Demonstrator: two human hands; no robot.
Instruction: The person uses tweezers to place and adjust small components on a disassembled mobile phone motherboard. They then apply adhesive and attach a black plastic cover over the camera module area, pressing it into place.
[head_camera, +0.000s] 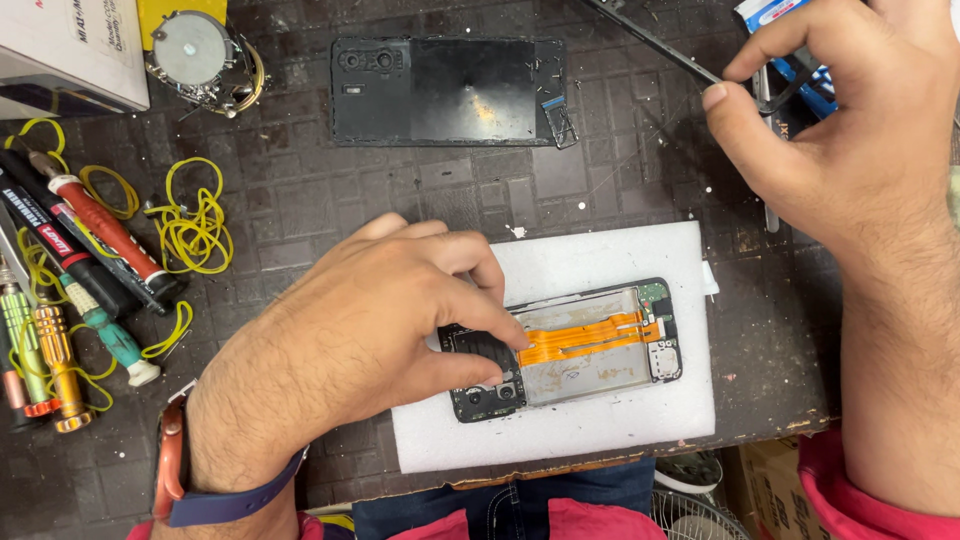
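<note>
Near the worktop's front edge, an opened phone (575, 345) on a white foam pad (600, 425) is pressed by the left hand (350, 340), fingers bent. Farther back right, tweezers (655, 42) are pinched by the right hand (830, 130). A back cover (445, 90) lies at the far edge.

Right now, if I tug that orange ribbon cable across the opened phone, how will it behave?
The orange ribbon cable looks thin and flat, so probably floppy and easily creased. It seems attached at both ends, so likely tears rather than lifts. The left hand pins the phone.
</note>
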